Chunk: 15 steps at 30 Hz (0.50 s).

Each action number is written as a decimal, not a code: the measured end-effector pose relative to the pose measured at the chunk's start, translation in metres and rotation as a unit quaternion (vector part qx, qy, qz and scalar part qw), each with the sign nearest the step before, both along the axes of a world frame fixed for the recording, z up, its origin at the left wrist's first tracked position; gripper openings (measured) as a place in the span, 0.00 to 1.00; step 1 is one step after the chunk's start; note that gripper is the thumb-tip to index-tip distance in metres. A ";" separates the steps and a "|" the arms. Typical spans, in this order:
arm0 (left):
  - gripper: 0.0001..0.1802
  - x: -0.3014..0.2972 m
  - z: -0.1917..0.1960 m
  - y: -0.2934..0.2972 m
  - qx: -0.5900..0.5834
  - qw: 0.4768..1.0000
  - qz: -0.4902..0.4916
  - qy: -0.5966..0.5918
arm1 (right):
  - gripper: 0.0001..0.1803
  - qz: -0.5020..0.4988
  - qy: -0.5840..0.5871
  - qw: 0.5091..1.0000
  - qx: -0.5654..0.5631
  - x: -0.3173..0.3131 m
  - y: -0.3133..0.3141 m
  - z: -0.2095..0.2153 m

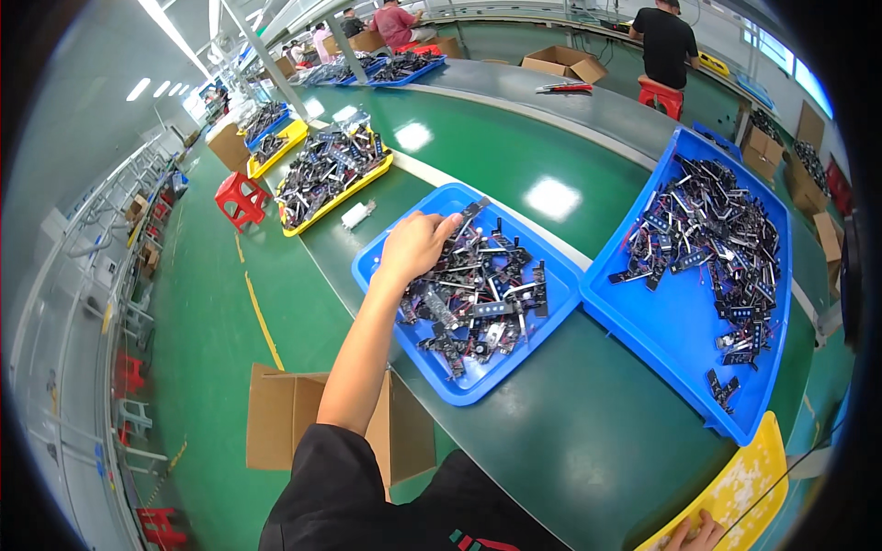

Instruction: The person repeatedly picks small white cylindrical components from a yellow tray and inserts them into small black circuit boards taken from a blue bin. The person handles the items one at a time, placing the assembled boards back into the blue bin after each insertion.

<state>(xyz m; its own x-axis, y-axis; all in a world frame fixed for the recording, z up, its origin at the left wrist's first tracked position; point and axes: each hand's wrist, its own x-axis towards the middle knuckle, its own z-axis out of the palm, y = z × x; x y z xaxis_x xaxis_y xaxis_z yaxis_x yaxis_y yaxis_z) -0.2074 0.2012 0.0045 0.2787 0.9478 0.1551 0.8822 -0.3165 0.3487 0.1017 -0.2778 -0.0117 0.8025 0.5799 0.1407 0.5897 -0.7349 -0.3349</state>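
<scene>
My left hand (418, 246) reaches over the far left side of a blue tray (464, 393), its fingers curled. A black strip-shaped electronic part (474, 209) sticks out past the thumb, and the hand appears to grip it. Small black electronic assemblies with thin wires (487, 317) lie heaped in this tray. At the lower right edge, my right hand (695, 533) is at a yellow tray (770, 450) scattered with small white bits. Its fingers are bent together, and the picture's edge cuts off the rest. What they hold, if anything, cannot be made out.
Right of the near tray stands a larger blue tray (634, 344) of similar parts. A loaded yellow tray (375, 173) and a white object (357, 215) are farther left on the green bench (551, 441). An open cardboard box (285, 413) sits beside the bench. Other people (663, 46) sit beyond.
</scene>
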 end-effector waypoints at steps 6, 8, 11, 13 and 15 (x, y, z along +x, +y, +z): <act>0.13 0.001 0.022 -0.021 0.240 0.968 -0.033 -0.060 | 0.18 0.040 -0.182 0.982 -0.012 -0.006 0.002 -0.001; 0.08 0.023 0.044 -0.040 0.304 0.935 -0.120 -0.137 | 0.14 0.011 -0.168 0.986 0.019 0.018 -0.021 -0.027; 0.05 0.056 0.063 -0.084 0.239 0.923 -0.216 -0.209 | 0.15 -0.066 -0.080 0.992 0.067 0.010 -0.020 -0.036; 0.03 0.087 0.063 -0.110 0.221 0.908 -0.286 -0.211 | 0.15 -0.048 -0.086 0.995 0.019 0.011 -0.016 -0.031; 0.02 0.116 0.059 -0.131 0.188 0.910 -0.317 -0.187 | 0.14 -0.034 -0.076 0.996 0.041 0.006 -0.005 -0.020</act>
